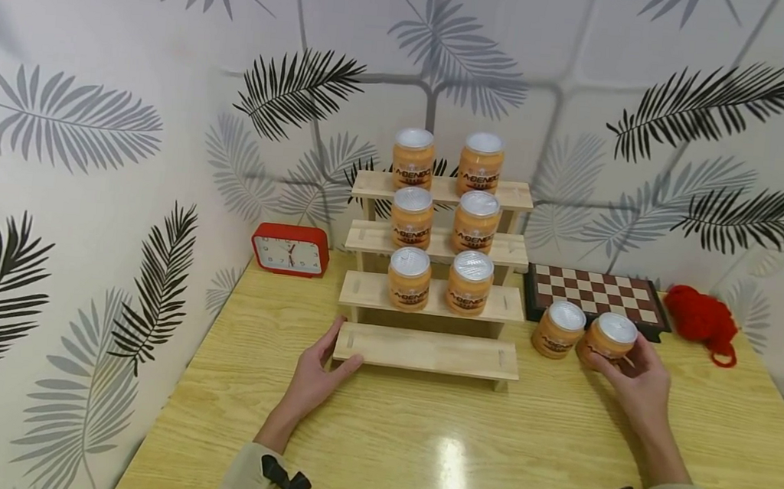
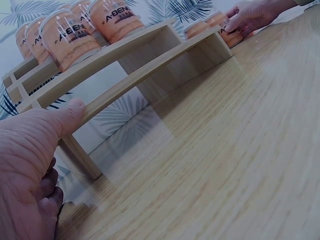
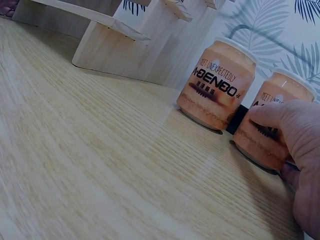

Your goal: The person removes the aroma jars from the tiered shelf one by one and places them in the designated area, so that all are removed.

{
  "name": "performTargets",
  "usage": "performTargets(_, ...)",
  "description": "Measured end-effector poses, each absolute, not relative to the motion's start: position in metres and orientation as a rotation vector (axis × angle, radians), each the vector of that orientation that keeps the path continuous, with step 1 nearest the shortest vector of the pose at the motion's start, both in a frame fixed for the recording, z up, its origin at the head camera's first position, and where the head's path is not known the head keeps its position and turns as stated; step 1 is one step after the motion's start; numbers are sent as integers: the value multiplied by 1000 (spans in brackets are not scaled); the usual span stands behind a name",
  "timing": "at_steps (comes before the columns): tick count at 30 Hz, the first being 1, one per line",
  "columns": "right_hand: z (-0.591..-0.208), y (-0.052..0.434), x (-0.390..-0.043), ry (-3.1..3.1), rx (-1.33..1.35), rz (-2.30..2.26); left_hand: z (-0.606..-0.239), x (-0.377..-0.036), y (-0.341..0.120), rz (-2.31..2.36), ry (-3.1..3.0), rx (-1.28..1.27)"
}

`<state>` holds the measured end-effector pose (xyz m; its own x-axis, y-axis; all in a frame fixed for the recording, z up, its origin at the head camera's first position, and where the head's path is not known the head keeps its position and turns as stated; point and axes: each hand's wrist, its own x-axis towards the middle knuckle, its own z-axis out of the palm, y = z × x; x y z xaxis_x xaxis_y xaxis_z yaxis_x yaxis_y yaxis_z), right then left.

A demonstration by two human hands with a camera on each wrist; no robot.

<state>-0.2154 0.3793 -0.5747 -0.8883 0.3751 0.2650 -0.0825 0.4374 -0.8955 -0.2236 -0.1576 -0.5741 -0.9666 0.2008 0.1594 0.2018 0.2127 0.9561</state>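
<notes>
A stepped wooden display rack stands on the table, with two orange cans with silver lids on each of its upper three steps, such as the can. Its lowest step is bare. My left hand grips the left end of that step, thumb on the front edge, fingers at the side. To the right of the rack, one can stands alone on the table. Just beside it, my right hand holds another can between thumb and fingers; this can is upright at table level.
A red clock stands left of the rack by the wall. Behind the two loose cans lies a brown-and-white checkered board. A red yarn bundle is at its right. The leaf-patterned wall borders the table's back and left.
</notes>
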Motion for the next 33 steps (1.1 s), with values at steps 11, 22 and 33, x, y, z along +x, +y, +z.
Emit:
performTargets(11,-554,372,-216,-2209,-197,1490,-574,-224,-158,-1907,-2458,-403)
performTargets(22,-505,363,-208,-2059,-110,1504,-576,-224,-159,-1919,-2447,-414)
performTargets(33,-472,331,-204,-2040,106,1508,-576,-224,-159,-1923,-2440,-422)
